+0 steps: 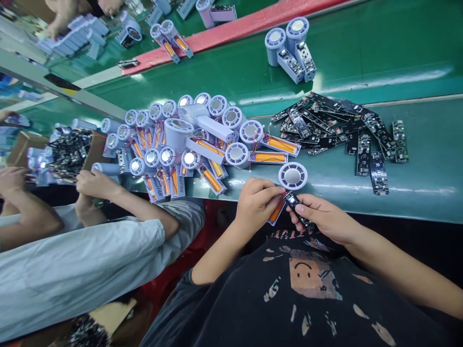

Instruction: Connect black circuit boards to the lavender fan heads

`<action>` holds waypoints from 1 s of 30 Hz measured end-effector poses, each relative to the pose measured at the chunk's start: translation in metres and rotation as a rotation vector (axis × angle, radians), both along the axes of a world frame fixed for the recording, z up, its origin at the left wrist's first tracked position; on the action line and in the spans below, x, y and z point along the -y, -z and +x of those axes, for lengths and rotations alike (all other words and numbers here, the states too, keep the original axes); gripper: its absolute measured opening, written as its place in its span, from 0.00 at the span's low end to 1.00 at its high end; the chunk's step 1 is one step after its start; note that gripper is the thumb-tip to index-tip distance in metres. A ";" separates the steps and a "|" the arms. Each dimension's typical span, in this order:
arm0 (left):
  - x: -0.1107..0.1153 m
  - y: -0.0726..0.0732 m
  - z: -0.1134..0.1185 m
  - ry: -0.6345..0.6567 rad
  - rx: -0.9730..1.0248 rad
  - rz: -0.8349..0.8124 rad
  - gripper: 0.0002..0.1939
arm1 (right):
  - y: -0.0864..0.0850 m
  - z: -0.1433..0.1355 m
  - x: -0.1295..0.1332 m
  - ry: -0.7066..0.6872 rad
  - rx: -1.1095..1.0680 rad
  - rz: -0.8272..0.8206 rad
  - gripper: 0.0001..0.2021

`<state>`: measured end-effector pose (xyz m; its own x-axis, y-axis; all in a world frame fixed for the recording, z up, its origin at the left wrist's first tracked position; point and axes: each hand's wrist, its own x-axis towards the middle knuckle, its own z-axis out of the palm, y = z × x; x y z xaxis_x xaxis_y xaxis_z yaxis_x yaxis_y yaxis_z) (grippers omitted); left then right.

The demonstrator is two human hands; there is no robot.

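Observation:
My right hand grips a black circuit board between thumb and fingers, just above my lap. My left hand is closed beside it, its fingertips pinched at the board's upper end where thin red wire shows. Between both hands is a pale lilac handheld fan, its round head resting at the bench edge. Its open handle, with an orange battery cell inside, points down toward me. The left fingers partly cover the handle, so how firmly they hold it is hidden.
Many lilac fans with orange cells crowd the bench to the left. A heap of black circuit boards lies to the right. Two fans with boards fitted stand on the green conveyor. Co-workers' hands are at the left.

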<state>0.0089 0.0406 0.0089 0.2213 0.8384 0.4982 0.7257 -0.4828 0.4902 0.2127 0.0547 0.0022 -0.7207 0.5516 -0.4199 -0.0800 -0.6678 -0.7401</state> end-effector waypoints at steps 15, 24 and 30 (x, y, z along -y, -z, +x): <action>-0.001 -0.003 0.013 0.136 0.142 -0.519 0.37 | -0.049 0.005 -0.020 -0.364 0.534 0.798 0.21; -0.007 -0.055 -0.037 0.173 0.697 -0.442 0.32 | -0.127 0.031 -0.070 -0.504 0.607 0.870 0.24; -0.013 -0.072 -0.080 0.062 0.945 -0.504 0.32 | -0.141 -0.053 -0.211 -0.424 0.689 1.158 0.13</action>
